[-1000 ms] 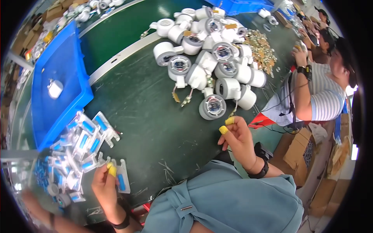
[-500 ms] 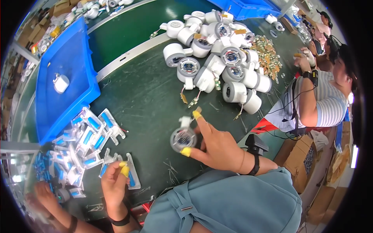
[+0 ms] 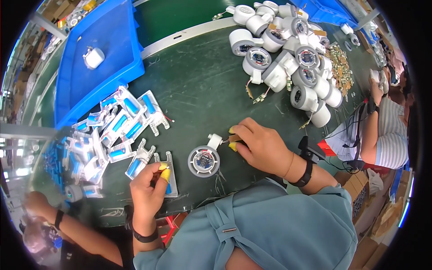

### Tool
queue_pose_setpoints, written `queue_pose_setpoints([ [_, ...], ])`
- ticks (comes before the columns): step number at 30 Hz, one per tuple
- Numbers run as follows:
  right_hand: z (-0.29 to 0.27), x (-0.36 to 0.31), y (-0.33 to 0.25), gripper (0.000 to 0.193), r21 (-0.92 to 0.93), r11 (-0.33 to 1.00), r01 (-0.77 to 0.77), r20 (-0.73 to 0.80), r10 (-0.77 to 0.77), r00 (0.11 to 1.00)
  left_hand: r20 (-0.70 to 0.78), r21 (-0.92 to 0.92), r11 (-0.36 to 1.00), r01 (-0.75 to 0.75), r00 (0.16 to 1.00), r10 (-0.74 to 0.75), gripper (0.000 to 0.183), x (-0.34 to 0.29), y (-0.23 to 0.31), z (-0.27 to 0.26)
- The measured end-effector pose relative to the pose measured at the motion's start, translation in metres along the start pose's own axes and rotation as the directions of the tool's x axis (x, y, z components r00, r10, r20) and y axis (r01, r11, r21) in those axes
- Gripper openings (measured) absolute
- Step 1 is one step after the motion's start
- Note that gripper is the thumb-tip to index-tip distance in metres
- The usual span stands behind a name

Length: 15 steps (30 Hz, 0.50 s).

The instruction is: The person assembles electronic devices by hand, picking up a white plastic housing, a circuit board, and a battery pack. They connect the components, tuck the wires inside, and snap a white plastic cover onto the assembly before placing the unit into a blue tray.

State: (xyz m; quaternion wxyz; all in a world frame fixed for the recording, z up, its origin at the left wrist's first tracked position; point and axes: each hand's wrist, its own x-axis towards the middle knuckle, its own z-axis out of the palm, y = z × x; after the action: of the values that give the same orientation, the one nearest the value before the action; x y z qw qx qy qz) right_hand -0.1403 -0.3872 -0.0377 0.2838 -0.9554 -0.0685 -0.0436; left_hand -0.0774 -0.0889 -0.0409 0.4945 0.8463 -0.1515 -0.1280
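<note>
A round white housing (image 3: 204, 161) with a grey rim lies face up on the dark green table, its circuit board showing inside. From its short neck, thin wires lead to a small brown tab (image 3: 235, 138). My right hand (image 3: 265, 148) pinches that tab between yellow-covered thumb and finger. My left hand (image 3: 150, 184), also with yellow finger covers, is closed in a pinch at a tiny pale piece I cannot make out. Just under it lies a white plastic bracket (image 3: 171, 180) with a blue cell, partly hidden by the fingers. Another such bracket (image 3: 140, 158) lies beside it.
A heap of white housings (image 3: 288, 54) sits at the far right, with small boards (image 3: 340, 67) beyond it. Bracket pieces (image 3: 119, 123) pile up at left below a blue tray (image 3: 101, 74). Co-workers' arms show at the right (image 3: 371, 121) and lower left (image 3: 85, 234).
The housing has come down onto the table, and my right hand has shifted from it to its tab. My left hand's fingertips have closed together by the bracket. The view has swung left.
</note>
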Motion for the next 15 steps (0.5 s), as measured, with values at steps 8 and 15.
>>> queue_pose_setpoints([
  [8, 0.012, -0.019, -0.007, 0.014, -0.077, 0.997, -0.030, -0.028, 0.028, 0.999, 0.223, 0.171, 0.850, -0.499, 0.860, 0.460, 0.013, -0.004, 0.004, 0.007],
  [15, 0.025, -0.016, -0.008, 0.019, 0.398, 0.915, -0.067, 0.063, 0.046, 0.997, 0.343, 0.218, 0.827, -0.517, 0.834, 0.431, 0.014, 0.011, 0.047, 0.021],
])
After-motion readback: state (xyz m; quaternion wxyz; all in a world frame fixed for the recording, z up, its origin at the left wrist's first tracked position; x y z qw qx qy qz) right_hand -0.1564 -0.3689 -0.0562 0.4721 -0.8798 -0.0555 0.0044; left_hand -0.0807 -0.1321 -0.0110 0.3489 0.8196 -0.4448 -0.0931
